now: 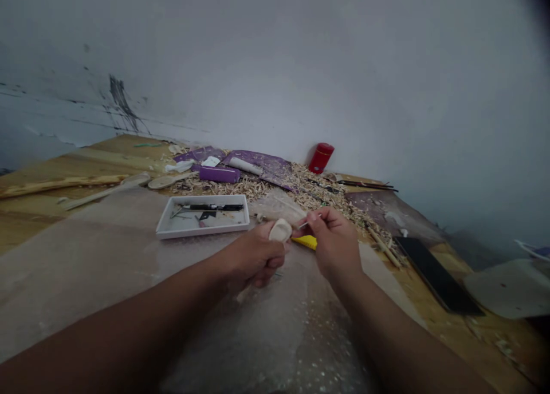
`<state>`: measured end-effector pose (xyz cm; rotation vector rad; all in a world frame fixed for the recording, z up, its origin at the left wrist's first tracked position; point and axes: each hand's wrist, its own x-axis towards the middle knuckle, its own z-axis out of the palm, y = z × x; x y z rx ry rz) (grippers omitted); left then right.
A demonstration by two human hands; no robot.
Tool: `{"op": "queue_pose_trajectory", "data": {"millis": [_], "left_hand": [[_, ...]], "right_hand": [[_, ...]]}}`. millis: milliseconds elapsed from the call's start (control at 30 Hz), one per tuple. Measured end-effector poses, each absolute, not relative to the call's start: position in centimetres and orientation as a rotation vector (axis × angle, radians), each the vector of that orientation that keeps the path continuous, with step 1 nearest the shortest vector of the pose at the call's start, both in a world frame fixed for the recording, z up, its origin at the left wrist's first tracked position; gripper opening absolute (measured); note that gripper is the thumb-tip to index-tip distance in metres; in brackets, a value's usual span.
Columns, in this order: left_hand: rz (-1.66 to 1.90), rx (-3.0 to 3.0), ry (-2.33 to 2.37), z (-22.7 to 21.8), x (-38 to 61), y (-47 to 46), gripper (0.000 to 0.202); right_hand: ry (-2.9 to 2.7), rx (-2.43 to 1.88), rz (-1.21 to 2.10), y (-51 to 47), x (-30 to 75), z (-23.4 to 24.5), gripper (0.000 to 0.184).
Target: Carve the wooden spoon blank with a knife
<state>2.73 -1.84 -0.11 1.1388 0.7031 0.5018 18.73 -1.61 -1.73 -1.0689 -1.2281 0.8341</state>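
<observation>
My left hand [262, 253] is closed around a pale wooden spoon [280, 231], its hollow bowl showing above the fingers. The rest of the spoon is mostly hidden by the hand. Close by on the right, my right hand [335, 239] pinches a thin pale strip [304, 225] between thumb and fingers, pointing toward the spoon's bowl. What the strip is made of cannot be made out. Under the hands, a yellow object [306, 242] lies partly covered. Just left of the hands sits a white tray [201, 230] containing a dark pen [210, 207] and small bits.
Wood shavings [275, 189] are heaped along the back, around a purple case [220, 174] and a red can [321, 158]. More wooden spoons [165, 180] lie at the left. A long black slab [438, 276] rests at the right edge. Translucent sheeting [107, 256] covers the table.
</observation>
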Motion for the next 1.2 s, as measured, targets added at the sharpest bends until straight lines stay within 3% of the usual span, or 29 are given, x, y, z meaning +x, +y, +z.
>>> {"op": "queue_pose_trajectory", "data": {"millis": [200,567,1000,1200], "left_hand": [[0.512,1.144,0.686,-0.1,2.5,-1.6,0.013],[0.550,1.153,0.673,-0.3,2.6,-1.7,0.015],[0.725,1.072,0.750,0.0,2.0,-0.8,0.017],[0.605,1.262,0.721,-0.6,2.5,-1.4,0.013]], "right_hand": [[-1.200,-0.877,0.943,-0.9,18.9,-1.9,0.013],[-1.607,-1.039,0.506,-1.0,18.7,-2.6,0.011],[-0.935,-0.877,0.848,0.4,21.1,-0.8,0.018],[-1.474,-1.014,0.753,-1.0,19.2,-1.7,0.012]]}}
